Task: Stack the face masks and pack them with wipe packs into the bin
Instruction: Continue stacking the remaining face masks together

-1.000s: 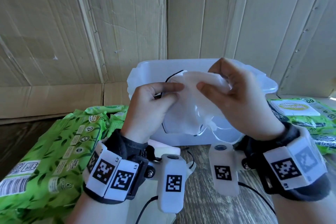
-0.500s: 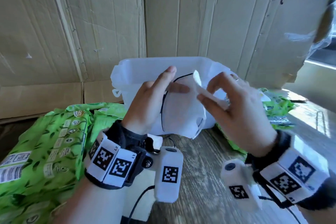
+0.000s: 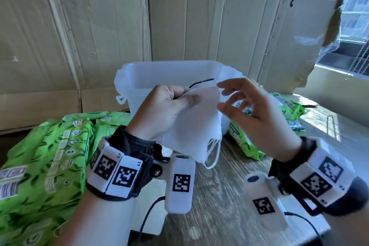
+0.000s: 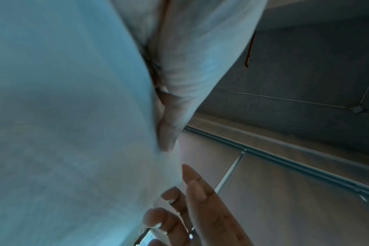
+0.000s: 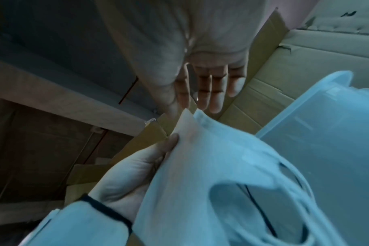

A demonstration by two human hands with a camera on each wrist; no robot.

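So the left hand (image 3: 165, 114) has its grip clamped on a soft white face mask (image 3: 196, 124), thumb on the front and curled fingers behind the top edge, held up in the air in front of a cloudy see-through plastic bin (image 3: 169, 74). The mask is thin, floppy fabric, kind of cup-shaped, with a dark cord along its top edge and white ear loops (image 3: 212, 153) dangling below the grip. The right hand (image 3: 253, 114) sits just to the right of the grip with fingers spread and relaxed, holding nothing; I can't tell if a fingertip grazes the mask's edge. Shiny green wipe packs (image 3: 46, 158) with a leaf print are piled on the wood-grain desk (image 3: 217, 195) off to the left of the grip, and more green packs (image 3: 287, 108) lie to the right beside the bin. Creased cardboard (image 3: 99, 26) stands behind everything. The left wrist view is mostly a blurry wall of white mask (image 4: 63, 133), with the right hand's fingers (image 4: 200, 196) poking in beside it. The right wrist view gives what the head view doesn't: the mask's (image 5: 211, 174) loop openings from below, the left thumb (image 5: 158, 149) pressed on the fabric, and the bin's smooth wall (image 5: 326, 133) right behind it.
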